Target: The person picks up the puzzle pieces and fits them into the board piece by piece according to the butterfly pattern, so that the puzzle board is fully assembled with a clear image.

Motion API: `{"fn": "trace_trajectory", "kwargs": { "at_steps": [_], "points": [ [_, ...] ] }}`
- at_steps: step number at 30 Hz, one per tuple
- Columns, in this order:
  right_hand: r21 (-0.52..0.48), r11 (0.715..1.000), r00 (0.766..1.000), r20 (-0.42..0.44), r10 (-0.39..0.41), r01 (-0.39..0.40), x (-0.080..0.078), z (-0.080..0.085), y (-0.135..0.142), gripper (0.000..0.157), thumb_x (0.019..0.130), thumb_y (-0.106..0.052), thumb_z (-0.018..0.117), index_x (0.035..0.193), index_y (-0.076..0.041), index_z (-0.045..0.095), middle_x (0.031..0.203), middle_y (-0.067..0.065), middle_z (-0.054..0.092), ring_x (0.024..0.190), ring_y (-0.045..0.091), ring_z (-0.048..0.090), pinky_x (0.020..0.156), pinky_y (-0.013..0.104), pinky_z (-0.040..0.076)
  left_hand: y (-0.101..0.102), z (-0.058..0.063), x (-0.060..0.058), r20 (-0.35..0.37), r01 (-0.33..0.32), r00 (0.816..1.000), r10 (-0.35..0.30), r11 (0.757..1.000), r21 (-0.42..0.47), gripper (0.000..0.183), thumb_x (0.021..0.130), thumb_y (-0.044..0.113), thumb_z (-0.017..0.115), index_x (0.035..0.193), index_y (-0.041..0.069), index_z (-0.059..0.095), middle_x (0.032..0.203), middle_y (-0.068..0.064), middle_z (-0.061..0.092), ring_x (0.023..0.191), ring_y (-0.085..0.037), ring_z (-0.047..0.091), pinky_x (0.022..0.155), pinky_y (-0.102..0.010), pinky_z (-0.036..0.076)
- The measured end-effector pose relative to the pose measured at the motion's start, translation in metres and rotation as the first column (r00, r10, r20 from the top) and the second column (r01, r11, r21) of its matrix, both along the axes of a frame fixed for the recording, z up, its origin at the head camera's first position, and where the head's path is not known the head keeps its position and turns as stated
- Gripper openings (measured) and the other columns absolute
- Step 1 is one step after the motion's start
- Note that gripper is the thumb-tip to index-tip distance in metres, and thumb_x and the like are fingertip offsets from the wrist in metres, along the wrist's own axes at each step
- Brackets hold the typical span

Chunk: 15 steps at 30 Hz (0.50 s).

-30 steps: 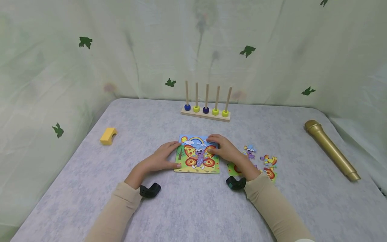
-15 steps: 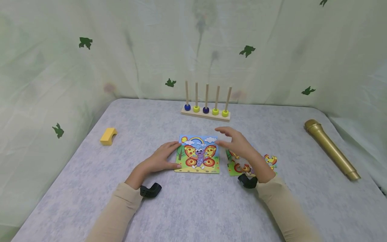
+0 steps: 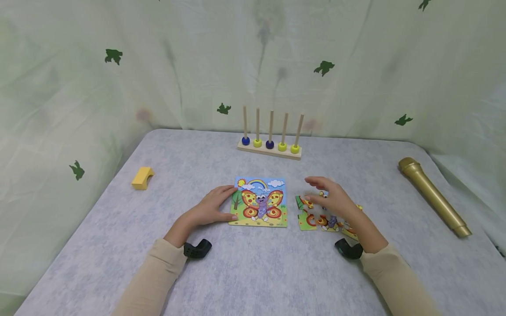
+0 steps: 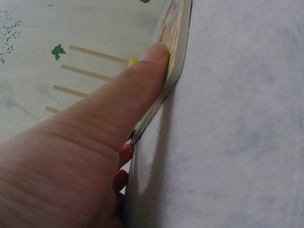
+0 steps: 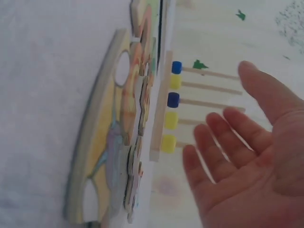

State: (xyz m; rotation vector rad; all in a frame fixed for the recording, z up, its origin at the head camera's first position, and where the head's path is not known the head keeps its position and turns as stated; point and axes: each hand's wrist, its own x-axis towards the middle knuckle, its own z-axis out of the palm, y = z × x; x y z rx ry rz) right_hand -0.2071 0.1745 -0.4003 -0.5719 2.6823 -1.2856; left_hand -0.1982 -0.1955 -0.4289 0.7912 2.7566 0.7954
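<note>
A square butterfly picture board (image 3: 258, 206) lies flat in the middle of the table. At its left edge rests my left hand (image 3: 211, 206), thumb on the near left corner and fingertips near the far left corner. The left wrist view shows that thumb (image 4: 147, 61) on the board's face. To the right lie several loose puzzle pieces (image 3: 306, 221) with a similar butterfly print. My right hand (image 3: 336, 199) hovers over them, fingers apart and holding nothing, and covers some of them. In the right wrist view, the pieces (image 5: 107, 142) sit below the open palm.
A wooden peg stand (image 3: 269, 151) with blue and yellow beads stands at the back. On the far left is a yellow arch block (image 3: 141, 178). A gold microphone (image 3: 432, 195) lies on the right. Behind the table (image 3: 253, 272) hangs a pale curtain (image 3: 189, 66).
My right hand has let go of the board's right side and moved right, over the loose pieces. The left hand and the board have stayed in place.
</note>
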Motion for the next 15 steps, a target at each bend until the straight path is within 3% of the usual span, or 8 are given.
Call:
{"fn": "trace_trajectory", "kwargs": {
  "at_steps": [9, 15],
  "points": [
    [0.042, 0.998, 0.993, 0.112, 0.047, -0.052, 0.000, -0.019, 0.010, 0.057, 0.081, -0.030, 0.067, 0.130, -0.009, 0.046, 0.129, 0.009, 0.046, 0.118, 0.029, 0.041, 0.093, 0.048, 0.035, 0.000, 0.000, 0.000, -0.007, 0.005, 1.000, -0.005, 1.000, -0.004, 0.086, 0.075, 0.050, 0.066, 0.141, 0.009, 0.029, 0.142, -0.013, 0.026, 0.130, -0.033, 0.019, 0.102, -0.051, 0.017],
    [0.092, 0.993, 0.992, 0.104, 0.069, -0.078, -0.002, -0.026, 0.011, 0.050, 0.082, -0.025, 0.067, 0.127, -0.011, 0.050, 0.129, 0.007, 0.046, 0.121, 0.025, 0.038, 0.096, 0.046, 0.032, 0.000, 0.001, 0.001, -0.003, 0.002, 1.000, -0.002, 1.000, -0.005, 0.087, 0.075, 0.050, 0.066, 0.141, 0.009, 0.029, 0.143, -0.013, 0.025, 0.130, -0.033, 0.018, 0.102, -0.051, 0.017]
  ]
}}
